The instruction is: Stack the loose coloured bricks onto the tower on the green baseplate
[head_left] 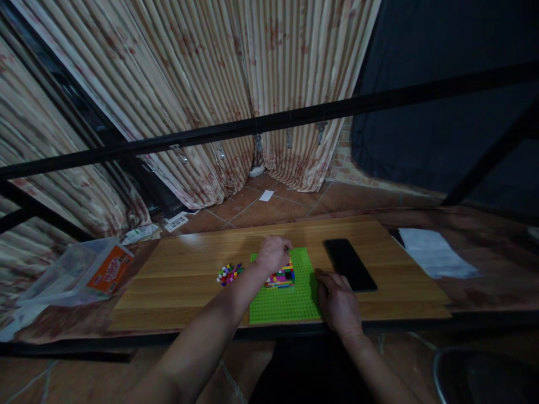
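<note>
A green studded building-block baseplate (288,306) lies on the wooden table in front of me. On it stands a low structure of multicoloured toy bricks (284,279), partly covered by my left hand (273,253). That hand reaches over the far side of the structure with its fingers curled down, and whatever is between the fingertips is hidden. My right hand (339,300) grips the right edge of the baseplate with its fingers bent. A small pile of loose bricks (229,274) lies left of the plate.
A black phone (350,265) lies on the table (168,280), right of the plate. A clear plastic box with an orange label (110,269) is at the left. White paper (438,253) lies beyond the table's right end. A dark metal bar (202,134) crosses before striped curtains (202,62).
</note>
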`<control>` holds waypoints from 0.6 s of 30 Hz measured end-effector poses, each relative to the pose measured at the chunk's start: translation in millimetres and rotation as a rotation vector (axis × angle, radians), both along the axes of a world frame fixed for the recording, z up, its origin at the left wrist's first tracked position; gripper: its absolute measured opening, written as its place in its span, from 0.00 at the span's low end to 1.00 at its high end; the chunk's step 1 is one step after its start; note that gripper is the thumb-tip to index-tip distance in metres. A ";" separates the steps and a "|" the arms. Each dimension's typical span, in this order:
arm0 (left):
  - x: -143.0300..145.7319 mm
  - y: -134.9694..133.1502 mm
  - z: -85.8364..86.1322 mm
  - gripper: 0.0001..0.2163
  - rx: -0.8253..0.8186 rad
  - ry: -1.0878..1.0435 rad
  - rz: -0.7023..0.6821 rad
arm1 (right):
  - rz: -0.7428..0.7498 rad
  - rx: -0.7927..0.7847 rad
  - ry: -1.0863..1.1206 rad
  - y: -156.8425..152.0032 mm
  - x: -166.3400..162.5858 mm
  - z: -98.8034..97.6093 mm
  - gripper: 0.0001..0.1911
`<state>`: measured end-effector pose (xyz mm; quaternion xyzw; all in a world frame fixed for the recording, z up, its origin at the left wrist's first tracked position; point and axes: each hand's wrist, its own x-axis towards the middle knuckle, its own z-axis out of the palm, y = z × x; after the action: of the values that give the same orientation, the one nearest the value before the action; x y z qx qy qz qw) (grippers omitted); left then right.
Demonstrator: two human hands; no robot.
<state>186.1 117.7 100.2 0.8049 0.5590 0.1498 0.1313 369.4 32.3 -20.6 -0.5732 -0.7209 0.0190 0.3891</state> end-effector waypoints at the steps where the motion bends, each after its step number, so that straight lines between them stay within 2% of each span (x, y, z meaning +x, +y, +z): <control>1: -0.1 0.3 0.8 0.16 -0.005 0.001 -0.002 | -0.002 -0.004 -0.001 -0.2 -0.3 0.4 0.12; 7: -3.5 -2.5 1.6 0.17 -0.035 -0.043 0.030 | 0.006 -0.014 0.009 0.3 -0.5 1.0 0.13; 13: -18.4 -2.4 -8.6 0.21 -0.172 -0.245 0.094 | 0.011 0.006 0.011 0.3 -0.2 0.8 0.12; 18: -23.9 8.1 -15.7 0.16 -0.175 -0.370 0.162 | 0.006 0.010 0.019 0.5 0.1 -0.5 0.13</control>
<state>162.2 125.8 84.5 0.7017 0.5992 0.2558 0.2883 369.6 32.8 -21.1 -0.5688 -0.7190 0.0223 0.3987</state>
